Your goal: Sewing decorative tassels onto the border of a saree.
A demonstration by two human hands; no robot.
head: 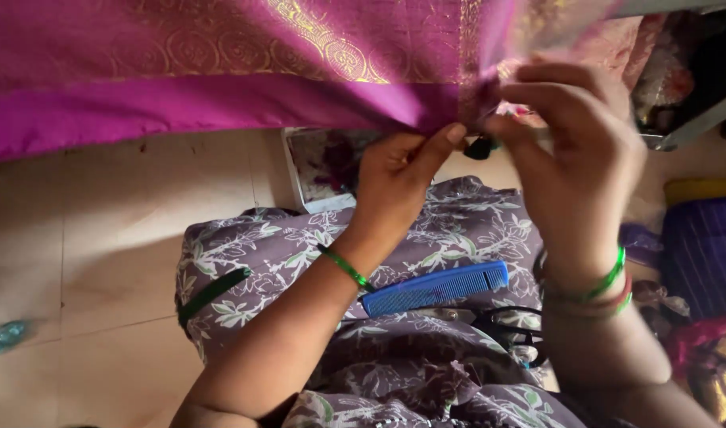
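Fingers of my left hand [394, 170] pinch the magenta cloth [220, 71] at its edge. My right hand [573, 150] grips it just beside, fingers closed. I see a blue comb [434, 288] resting on my lap.

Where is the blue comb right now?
The blue comb lies on the person's floral-clad lap, low in the head view, between both forearms, just above the black scissors.

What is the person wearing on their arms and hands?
Both forearms are bare, with no sleeves showing. The left hand has a thin green bangle around its wrist. The right hand has several bangles stacked at its wrist: green ones with a reddish one between them. No rings are visible on either hand.
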